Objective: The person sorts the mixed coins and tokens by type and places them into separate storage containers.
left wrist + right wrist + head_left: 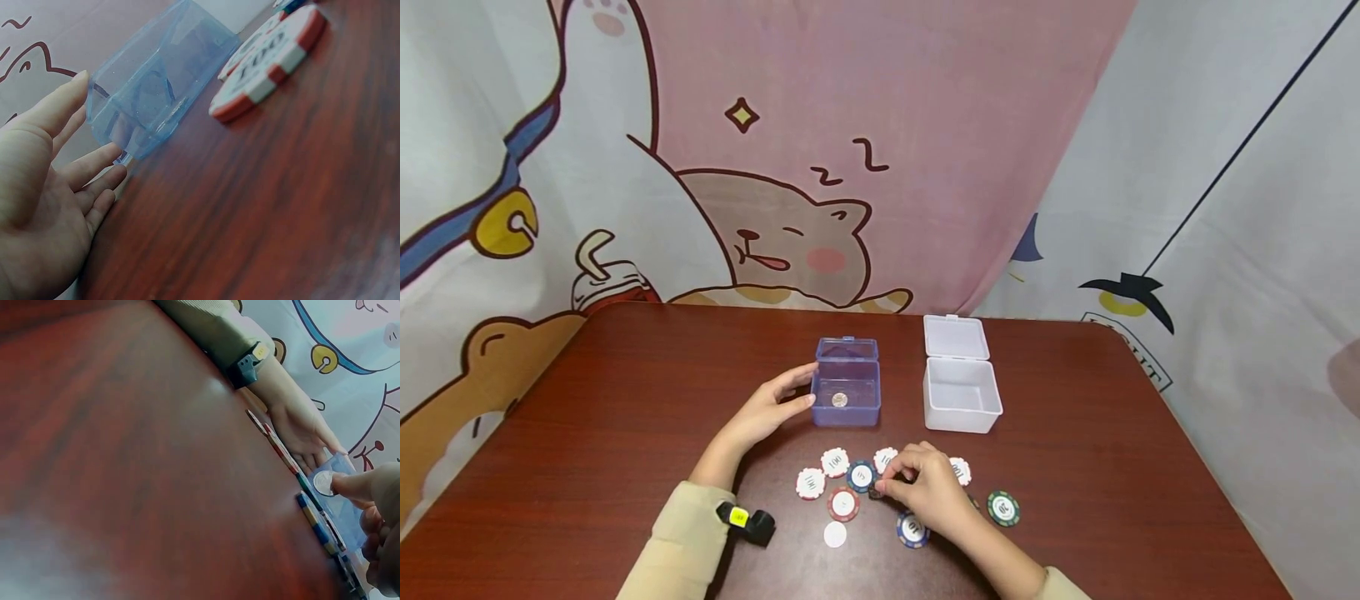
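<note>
My left hand (765, 408) rests its outstretched fingertips at the left side of a clear blue plastic box (846, 416), whose lid stands raised at the back. One coin (839, 400) lies inside that box. My right hand (928, 487) pinches a silver coin (324, 482) between thumb and fingers, low over the poker chips; in the head view this coin looks dark. Around it lie a blue chip (861, 476), a red chip (843, 504) and, under the wrist, another blue chip (912, 530). The right hand partly hides some chips.
Beside the blue box stands a white plastic box (962, 417) with its lid up. White-and-red chips (810, 483) lie at the left, a green chip (1003, 508) at the right. A pale round disc (835, 534) is nearest the front. Behind the table (1112, 467) hangs a printed curtain (925, 150).
</note>
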